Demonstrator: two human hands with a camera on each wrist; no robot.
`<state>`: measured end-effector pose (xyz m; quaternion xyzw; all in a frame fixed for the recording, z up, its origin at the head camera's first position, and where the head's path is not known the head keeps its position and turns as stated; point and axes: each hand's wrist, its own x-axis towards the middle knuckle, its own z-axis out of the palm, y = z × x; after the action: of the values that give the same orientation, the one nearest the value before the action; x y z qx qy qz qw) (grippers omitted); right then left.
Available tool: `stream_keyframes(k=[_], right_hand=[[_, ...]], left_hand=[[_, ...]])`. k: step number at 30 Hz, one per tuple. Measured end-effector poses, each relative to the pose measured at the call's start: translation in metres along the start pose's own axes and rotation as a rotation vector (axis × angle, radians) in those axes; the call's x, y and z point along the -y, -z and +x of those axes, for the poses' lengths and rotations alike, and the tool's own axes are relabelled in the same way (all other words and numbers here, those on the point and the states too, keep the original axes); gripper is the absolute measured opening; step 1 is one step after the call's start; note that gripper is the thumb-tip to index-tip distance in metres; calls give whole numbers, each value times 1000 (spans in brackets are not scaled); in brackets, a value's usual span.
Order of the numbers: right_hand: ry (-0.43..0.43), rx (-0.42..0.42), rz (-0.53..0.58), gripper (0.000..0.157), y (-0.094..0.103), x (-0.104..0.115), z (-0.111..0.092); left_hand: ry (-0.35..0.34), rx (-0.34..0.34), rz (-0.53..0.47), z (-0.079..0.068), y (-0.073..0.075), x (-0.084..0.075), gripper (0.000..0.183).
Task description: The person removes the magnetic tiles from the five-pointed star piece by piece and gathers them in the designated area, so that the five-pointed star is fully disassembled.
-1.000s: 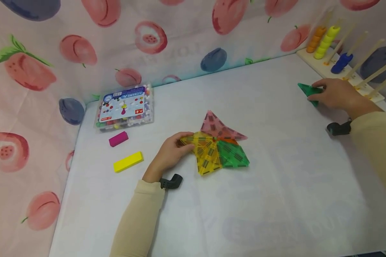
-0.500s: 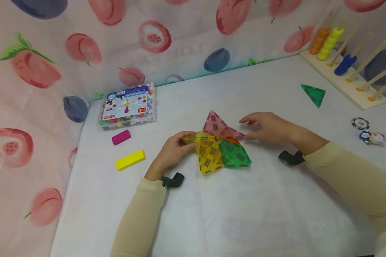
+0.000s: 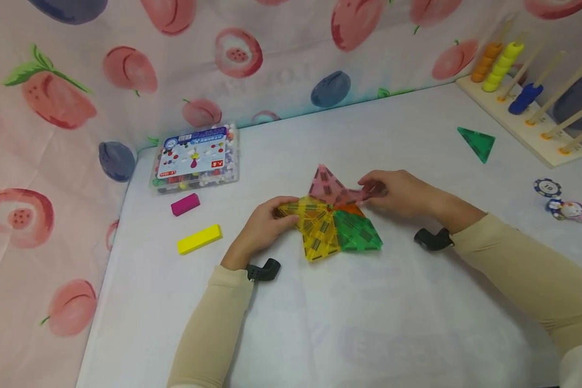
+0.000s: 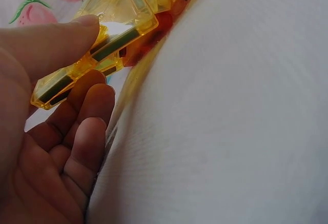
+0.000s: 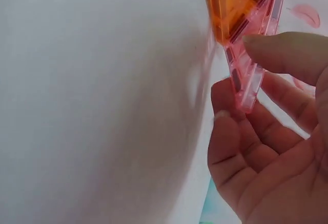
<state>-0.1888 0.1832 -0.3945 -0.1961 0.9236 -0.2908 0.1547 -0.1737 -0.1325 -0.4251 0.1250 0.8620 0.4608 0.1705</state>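
Observation:
In the head view, a joined shape of see-through magnetic tiles sits mid-table. Its yellow tiles (image 3: 319,237) lie on the left, pink tiles (image 3: 326,186) at the back, green tiles (image 3: 359,231) on the right, with an orange tile (image 3: 351,209) between. My left hand (image 3: 264,226) pinches the outer yellow corner between thumb and fingers; the left wrist view shows the thumb on top of that yellow tile (image 4: 115,44). At the right-hand pink point is my right hand (image 3: 402,194). Seen from the right wrist, thumb and fingers pinch the pink tile (image 5: 246,90) near its tip.
A loose green triangle tile (image 3: 477,144) lies at the back right, before a wooden peg board (image 3: 538,137) with coloured beads. Nearby are a poker chip (image 3: 547,187) and a small figurine (image 3: 568,209). Leftward lie a bead box (image 3: 194,156), a magenta block (image 3: 185,205) and a yellow block (image 3: 200,239).
My right hand let go of the green triangle tile at the back right, came left to the joined shape, and now pinches its pink tile. My left hand stays on the yellow corner.

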Motion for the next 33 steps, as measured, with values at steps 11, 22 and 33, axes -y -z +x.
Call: stream_keyframes(k=[11, 22, 33], right_hand=[[-146, -135, 53, 50, 1, 6, -8], [-47, -131, 118, 38, -14, 16, -8], [-141, -143, 126, 45, -10, 12, 0]], left_hand=[[1, -4, 12, 0, 1, -2, 39], [10, 5, 2, 0, 0, 1, 38], [5, 13, 2, 0, 2, -2, 41]])
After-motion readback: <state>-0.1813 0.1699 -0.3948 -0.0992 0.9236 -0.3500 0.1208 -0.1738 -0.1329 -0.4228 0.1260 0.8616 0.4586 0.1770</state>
